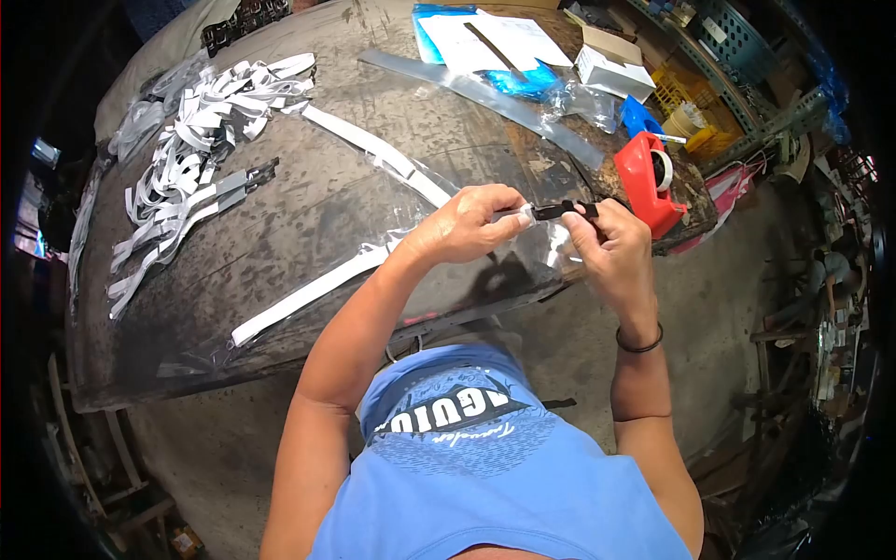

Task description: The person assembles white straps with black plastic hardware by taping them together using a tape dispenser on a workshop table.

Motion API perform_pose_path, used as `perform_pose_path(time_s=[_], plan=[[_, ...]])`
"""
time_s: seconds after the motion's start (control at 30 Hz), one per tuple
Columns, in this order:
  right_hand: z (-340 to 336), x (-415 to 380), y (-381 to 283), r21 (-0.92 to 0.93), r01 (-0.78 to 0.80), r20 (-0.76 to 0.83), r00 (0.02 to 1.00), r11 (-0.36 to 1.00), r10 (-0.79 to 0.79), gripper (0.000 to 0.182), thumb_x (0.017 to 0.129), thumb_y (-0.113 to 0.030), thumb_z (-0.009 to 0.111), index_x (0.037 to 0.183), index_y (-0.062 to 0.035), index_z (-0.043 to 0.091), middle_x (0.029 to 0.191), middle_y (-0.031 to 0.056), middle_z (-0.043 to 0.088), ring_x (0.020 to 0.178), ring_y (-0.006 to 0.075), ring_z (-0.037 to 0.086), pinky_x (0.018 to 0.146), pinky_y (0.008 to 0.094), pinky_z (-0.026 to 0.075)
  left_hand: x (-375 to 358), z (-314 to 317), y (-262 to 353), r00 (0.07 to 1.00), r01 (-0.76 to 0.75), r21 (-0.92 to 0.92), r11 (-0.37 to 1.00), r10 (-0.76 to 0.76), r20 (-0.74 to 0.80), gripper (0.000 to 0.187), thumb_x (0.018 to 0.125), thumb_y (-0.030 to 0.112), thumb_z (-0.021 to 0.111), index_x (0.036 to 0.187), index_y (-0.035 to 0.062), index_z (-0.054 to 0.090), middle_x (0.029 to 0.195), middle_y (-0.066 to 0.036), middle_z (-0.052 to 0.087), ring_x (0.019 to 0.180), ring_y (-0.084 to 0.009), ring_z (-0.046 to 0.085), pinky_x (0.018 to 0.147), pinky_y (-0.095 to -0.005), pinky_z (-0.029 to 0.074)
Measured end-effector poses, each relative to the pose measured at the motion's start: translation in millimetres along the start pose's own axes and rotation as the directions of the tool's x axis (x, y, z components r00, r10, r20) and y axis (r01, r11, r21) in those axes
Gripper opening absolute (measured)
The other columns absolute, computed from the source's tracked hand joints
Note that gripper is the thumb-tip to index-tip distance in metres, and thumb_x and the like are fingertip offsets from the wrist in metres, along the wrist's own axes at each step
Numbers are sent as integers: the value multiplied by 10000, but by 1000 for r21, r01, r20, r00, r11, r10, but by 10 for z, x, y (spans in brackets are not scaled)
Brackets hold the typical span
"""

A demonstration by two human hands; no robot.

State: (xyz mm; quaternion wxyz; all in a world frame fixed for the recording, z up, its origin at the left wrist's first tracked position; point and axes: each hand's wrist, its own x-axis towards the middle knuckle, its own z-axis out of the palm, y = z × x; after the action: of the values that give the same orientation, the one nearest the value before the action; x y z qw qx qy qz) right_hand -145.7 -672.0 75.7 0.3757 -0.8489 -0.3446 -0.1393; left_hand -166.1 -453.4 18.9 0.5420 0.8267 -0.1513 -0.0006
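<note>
My left hand [469,224] is closed, thumb against fingers, at one end of a small black piece [553,212] that looks like a strap fitting. Some clear or whitish material shows at its fingertips. The other end of the black piece is pinched by my right hand [611,245], which wears a dark band at the wrist. Beside and behind my left hand, a white strap [373,147] in clear plastic runs up the table. A second white strap [299,303] lies below it, partly hidden by my left forearm.
A pile of white straps [201,117] covers the left of the worn table [308,201]. A red tape dispenser [644,191] stands at the right edge. Behind are a long translucent strip [467,91], papers [504,42], a white box [611,70] and crowded shelves.
</note>
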Motion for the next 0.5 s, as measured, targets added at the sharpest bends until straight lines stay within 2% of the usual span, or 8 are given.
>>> perform_pose_path(time_s=[0.07, 0.13, 0.17, 0.23, 0.27, 0.37, 0.4, 0.5], plan=[[-20, 4, 86, 86, -108, 10, 994, 990, 108, 136, 862, -114, 708, 816, 11, 676, 666, 69, 528, 564, 168, 481, 535, 322, 380, 19, 83, -74, 996, -78, 21, 997, 79, -45, 209, 923, 213, 643, 997, 18, 650, 830, -85, 610, 790, -205, 586, 701, -331, 464], [-60, 17, 136, 75, -154, 6, 988, 985, 154, 160, 863, -120, 709, 791, 17, 667, 653, 59, 509, 567, 151, 466, 532, 318, 366, 17, 207, -131, 805, -310, 237, 921, 387, -449, 182, 855, 193, 706, 883, 21, 652, 783, -125, 582, 772, -279, 594, 700, -376, 470], [-83, 24, 153, 71, -196, 2, 981, 978, 196, 186, 863, -126, 711, 766, 23, 657, 640, 50, 491, 570, 134, 450, 530, 314, 352, -38, 268, -162, 805, -315, 231, 920, 389, -448, 182, 855, 193, 706, 883, 21, 652, 783, -125, 582, 772, -279, 594, 700, -376, 470], [-97, 55, 123, 93, -195, -4, 981, 976, 196, 208, 868, -131, 709, 752, 28, 642, 630, 46, 458, 567, 126, 428, 528, 320, 340, -246, 376, -233, 830, -106, 184, 977, 189, -525, 155, 830, 163, 720, 880, 33, 652, 791, -118, 571, 798, -292, 583, 732, -381, 474], [-92, 58, 127, 106, -180, 4, 983, 978, 181, 215, 867, -132, 709, 747, 30, 637, 629, 48, 461, 566, 128, 432, 527, 322, 340, -345, 440, -284, 892, -32, 212, 977, 123, -435, 232, 819, 135, 724, 1012, 25, 656, 936, -136, 634, 930, -286, 615, 832, -389, 492], [-71, 71, 135, 112, -168, 39, 986, 979, 165, 227, 867, -132, 707, 735, 35, 628, 633, 52, 478, 568, 129, 444, 528, 320, 345, -424, 673, -256, 811, -142, 280, 949, 274, -517, 332, 799, 145, 737, 1097, 30, 644, 1067, -160, 646, 1023, -311, 611, 885, -400, 495], [-74, 78, 132, 100, -173, 47, 984, 980, 169, 234, 868, -131, 705, 728, 37, 623, 638, 54, 492, 572, 130, 454, 530, 317, 350, -425, 703, -293, 833, -123, 290, 949, 258, -490, 440, 789, 158, 742, 1189, 29, 610, 1142, -173, 643, 1073, -335, 605, 913, -414, 492], [-102, 79, 91, 93, -176, 61, 983, 980, 171, 236, 869, -129, 702, 723, 40, 626, 647, 57, 516, 579, 131, 470, 535, 313, 358, -372, 781, -361, 802, -131, 317, 939, 289, -523, 470, 798, 147, 728, 1222, 25, 566, 1156, -176, 633, 1072, -350, 609, 905, -423, 491]])
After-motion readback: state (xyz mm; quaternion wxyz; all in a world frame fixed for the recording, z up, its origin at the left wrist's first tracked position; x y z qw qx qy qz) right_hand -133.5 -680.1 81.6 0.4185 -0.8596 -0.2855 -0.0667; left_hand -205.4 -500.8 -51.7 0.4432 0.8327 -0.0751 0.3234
